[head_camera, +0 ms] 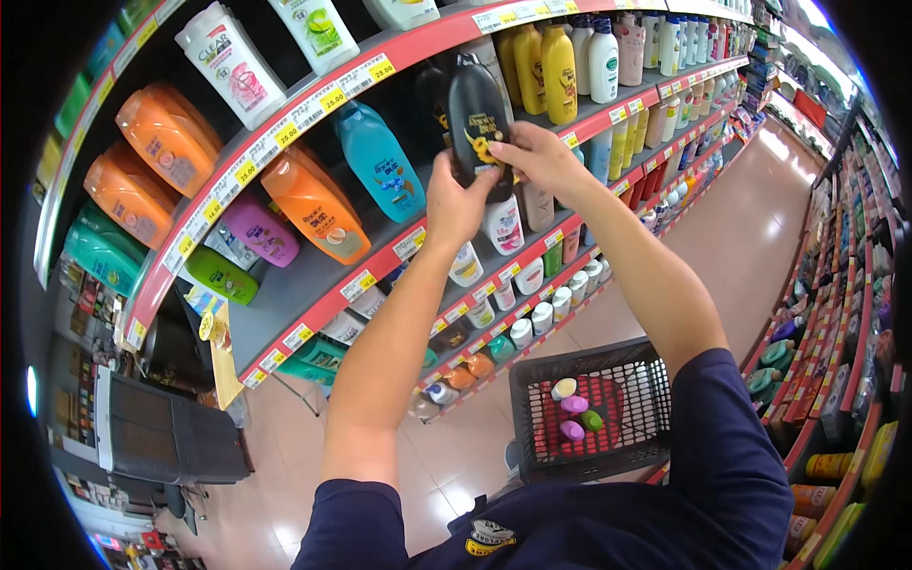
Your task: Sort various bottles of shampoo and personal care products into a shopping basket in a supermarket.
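Note:
Both of my hands grip a black Rejoice bottle (476,107) with a yellow flower print, held upright in front of the shelf. My left hand (459,199) clasps its lower left side, the thumb across the front. On the right side, my right hand (545,158) has its thumb on the label. Another dark bottle (431,107) stands in shadow behind it. To the left on the same shelf are a blue bottle (383,162) and an orange Rejoice bottle (315,206). Yellow bottles (558,75) stand to the right.
Below my right arm is a black plastic basket (524,427) with several small bottles (572,404) inside. Red shelf edges (385,267) with price tags run along the rack. A tiled aisle (727,206) separates it from another stocked rack (848,285). A dark cabinet (167,427) stands lower left.

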Available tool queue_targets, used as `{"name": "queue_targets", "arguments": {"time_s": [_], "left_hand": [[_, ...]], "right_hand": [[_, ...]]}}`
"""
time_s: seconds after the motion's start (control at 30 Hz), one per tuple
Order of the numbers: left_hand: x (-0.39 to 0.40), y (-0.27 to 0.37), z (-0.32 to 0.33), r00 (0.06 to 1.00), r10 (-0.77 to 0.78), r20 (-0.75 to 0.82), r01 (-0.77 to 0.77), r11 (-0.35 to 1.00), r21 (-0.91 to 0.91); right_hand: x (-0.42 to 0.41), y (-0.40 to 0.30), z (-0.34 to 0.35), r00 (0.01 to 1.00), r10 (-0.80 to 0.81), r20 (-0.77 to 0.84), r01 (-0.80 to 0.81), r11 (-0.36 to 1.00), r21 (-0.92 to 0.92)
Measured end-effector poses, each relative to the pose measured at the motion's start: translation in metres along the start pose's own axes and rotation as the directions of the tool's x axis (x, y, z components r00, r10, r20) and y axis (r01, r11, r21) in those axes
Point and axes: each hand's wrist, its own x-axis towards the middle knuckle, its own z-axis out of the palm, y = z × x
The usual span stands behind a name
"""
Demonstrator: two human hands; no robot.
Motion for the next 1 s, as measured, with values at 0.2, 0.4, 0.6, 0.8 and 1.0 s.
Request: {"name": "queue_targets", "arguments": {"time_s": [0.2, 0.4, 0.6, 0.8, 1.0], "left_hand": [[0.041, -0.016, 0.005, 0.98, -0.054, -0.192, 0.078, 0.99, 0.118], [0.063, -0.035, 0.012, 0.959, -0.035, -0.281, 0.103, 0.968, 0.23], [0.062, -0.046, 0.013, 0.97, -0.113, -0.217, 0.17, 0.949, 0.265], [0.06, -0.047, 0.009, 0.983, -0.101, -0.154, 0.148, 0.93, 0.336], [0.057, -0.04, 0.015, 0.961, -0.071, -0.269, 0.177, 0.903, 0.391]], "right_hand": [[0.049, 0.0, 0.007, 0.998, -0.002, 0.064, 0.005, 0.999, -0.032], [0.079, 0.021, 0.007, 0.991, -0.075, 0.107, 0.07, 0.996, 0.049], [0.09, 0.05, -0.001, 0.989, -0.126, 0.081, 0.127, 0.992, -0.008], [0.079, 0.05, -0.006, 0.987, -0.008, 0.162, 0.016, 0.999, -0.047], [0.079, 0.042, -0.002, 0.991, 0.127, 0.033, -0.128, 0.992, 0.009]]}}
